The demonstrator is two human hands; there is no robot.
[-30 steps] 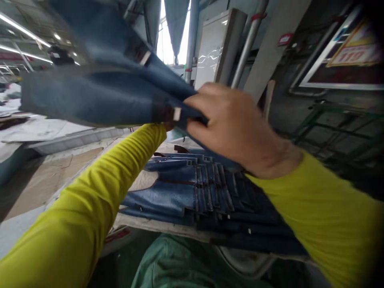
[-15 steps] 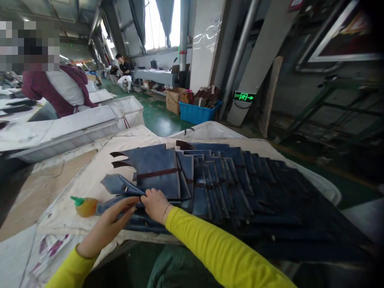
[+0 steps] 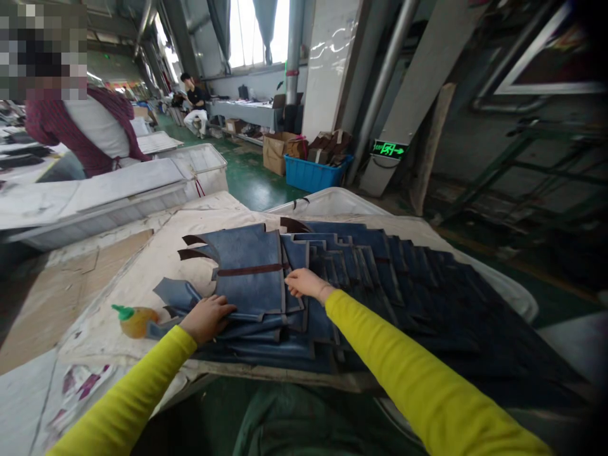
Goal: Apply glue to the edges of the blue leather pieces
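A blue leather-like panel (image 3: 249, 247) with a brown strip across it lies on top of a spread of similar pieces. At its near left edge, my left hand (image 3: 209, 318) rests with its fingers stretched over the material. My right hand (image 3: 304, 283) is closed in a pinch at the panel's right edge, close to the end of the brown strip. Two dark brown straps (image 3: 194, 254) stick out on the panel's left. A pointed blue flap (image 3: 175, 293) juts out beyond my left hand. The overlapping blue pieces (image 3: 370, 266) fan out to the right.
An orange bottle with a green nozzle (image 3: 135, 321) lies left of the pieces on the cream cloth (image 3: 142, 266). Past the table stand a blue crate (image 3: 316, 174) and a cardboard box (image 3: 278, 155). A person in a plaid shirt (image 3: 102, 120) is at the left; another person sits farther back.
My hands have moved apart from the panel's near left edge. The right hand went right and away to the panel's right edge; the left now lies on the near edge.
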